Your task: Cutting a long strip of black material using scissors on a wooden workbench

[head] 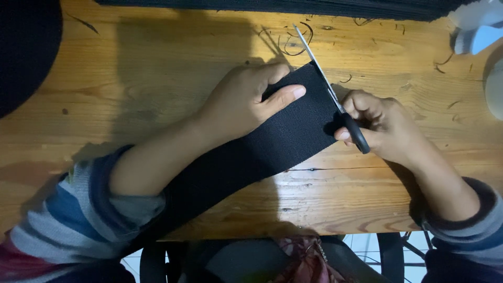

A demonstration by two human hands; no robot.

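A wide black fabric strap (283, 139) lies slantwise across the wooden table (157, 68), running from my lap up to the middle. My left hand (243, 102) presses on its upper end, thumb and fingers gripping the strap. My right hand (380, 126) holds black-handled scissors (335, 99) whose blades lie along the strap's cut end, tips pointing up and left.
Black thread scraps (293, 42) litter the table's far side. More black fabric (272, 6) lies along the far edge, and a dark round shape (26, 47) sits at the top left. White objects (479, 29) stand at the top right. Chair legs show below the near edge.
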